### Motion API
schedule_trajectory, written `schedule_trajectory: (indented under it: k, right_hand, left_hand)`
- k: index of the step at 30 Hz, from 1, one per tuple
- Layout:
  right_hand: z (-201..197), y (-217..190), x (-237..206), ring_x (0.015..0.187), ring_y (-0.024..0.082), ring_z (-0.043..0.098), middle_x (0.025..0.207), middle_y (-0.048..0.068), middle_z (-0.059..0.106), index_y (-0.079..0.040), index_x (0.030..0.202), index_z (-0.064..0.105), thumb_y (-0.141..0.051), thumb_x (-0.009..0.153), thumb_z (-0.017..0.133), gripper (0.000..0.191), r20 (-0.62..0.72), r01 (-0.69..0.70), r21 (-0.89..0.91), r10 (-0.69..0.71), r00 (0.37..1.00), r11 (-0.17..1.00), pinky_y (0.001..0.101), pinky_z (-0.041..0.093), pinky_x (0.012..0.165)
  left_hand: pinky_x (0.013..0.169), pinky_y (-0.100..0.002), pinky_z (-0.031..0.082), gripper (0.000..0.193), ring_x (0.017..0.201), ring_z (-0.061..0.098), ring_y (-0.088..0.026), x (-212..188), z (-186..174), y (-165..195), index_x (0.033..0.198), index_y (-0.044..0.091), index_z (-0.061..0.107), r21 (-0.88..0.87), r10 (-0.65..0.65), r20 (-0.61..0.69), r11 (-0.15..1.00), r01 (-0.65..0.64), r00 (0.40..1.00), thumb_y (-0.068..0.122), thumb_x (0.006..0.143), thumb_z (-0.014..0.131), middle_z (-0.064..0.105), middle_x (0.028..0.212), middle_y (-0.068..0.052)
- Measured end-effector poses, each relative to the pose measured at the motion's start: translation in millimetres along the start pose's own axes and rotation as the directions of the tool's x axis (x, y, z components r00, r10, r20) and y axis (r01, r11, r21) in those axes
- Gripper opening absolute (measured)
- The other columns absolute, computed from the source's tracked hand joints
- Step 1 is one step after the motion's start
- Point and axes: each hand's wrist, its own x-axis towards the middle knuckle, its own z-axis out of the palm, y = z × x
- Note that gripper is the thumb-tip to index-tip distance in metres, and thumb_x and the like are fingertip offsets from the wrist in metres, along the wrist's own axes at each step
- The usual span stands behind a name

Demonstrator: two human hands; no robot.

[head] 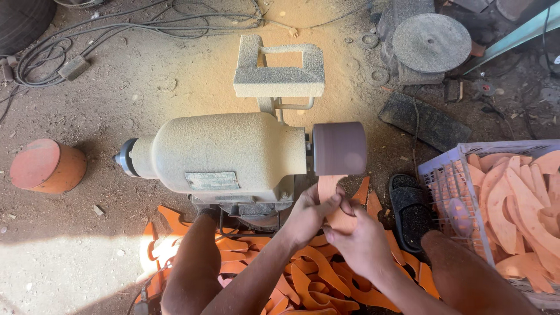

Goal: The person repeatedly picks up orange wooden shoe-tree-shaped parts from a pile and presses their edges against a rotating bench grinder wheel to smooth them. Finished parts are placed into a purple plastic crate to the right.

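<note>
Both my hands hold one flat orange cut-out piece (330, 192) and press its upper end up against the maroon sanding drum (339, 148). That drum sits on the right end of a dust-coated bench motor (224, 151). My left hand (309, 214) grips the piece's left side; my right hand (359, 238) grips it from below and the right. Under my forearms lies a heap of several similar orange pieces (303, 274) on the ground. My knees frame the heap.
A lilac plastic crate (443, 175) at right holds several paler orange pieces. A black sandal (410, 210) lies beside it. An orange cylinder (48, 166) stands at left, cables (116, 29) run across the top, and a grey stone disc (431, 42) sits top right.
</note>
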Motion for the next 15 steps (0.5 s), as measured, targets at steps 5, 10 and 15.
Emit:
schedule_trajectory:
  k: [5,10,15]
  right_hand:
    - [4.3,0.8,-16.7,0.086,0.018,0.081,0.098,0.012,0.079,0.001,0.109,0.062,-0.016,0.079,0.079,0.039,-0.026,0.069,-0.008,-0.070,0.997,0.998,0.0336,0.066,0.081]
    - [2.0,15.2,-58.5,0.100,0.018,0.078,0.106,0.004,0.070,-0.003,0.124,0.053,-0.024,0.076,0.083,0.060,0.349,-0.147,0.306,0.033,0.936,0.940,0.0320,0.066,0.089]
    - [-24.9,22.3,-27.3,0.098,0.021,0.080,0.100,0.009,0.079,-0.004,0.119,0.068,-0.051,0.088,0.068,0.056,0.320,-0.103,-0.053,0.114,0.941,0.993,0.0367,0.062,0.089]
  left_hand:
    - [0.074,-0.034,0.057,0.022,0.086,0.069,-0.017,-11.8,2.9,-1.5,0.121,0.000,0.056,0.101,-0.016,0.003,0.995,0.016,1.000,0.018,0.108,0.057,0.072,0.094,-0.008]
    - [0.089,-0.034,0.058,0.021,0.096,0.070,-0.017,-62.4,7.7,-12.3,0.122,-0.002,0.053,0.249,-0.015,0.131,0.968,-0.018,0.991,0.014,0.108,0.057,0.072,0.096,-0.010]
    - [0.082,-0.042,0.056,0.031,0.091,0.068,-0.030,-72.0,10.2,-20.0,0.120,-0.008,0.050,0.748,-0.101,-0.106,0.647,0.146,0.989,0.014,0.100,0.055,0.069,0.094,-0.016]
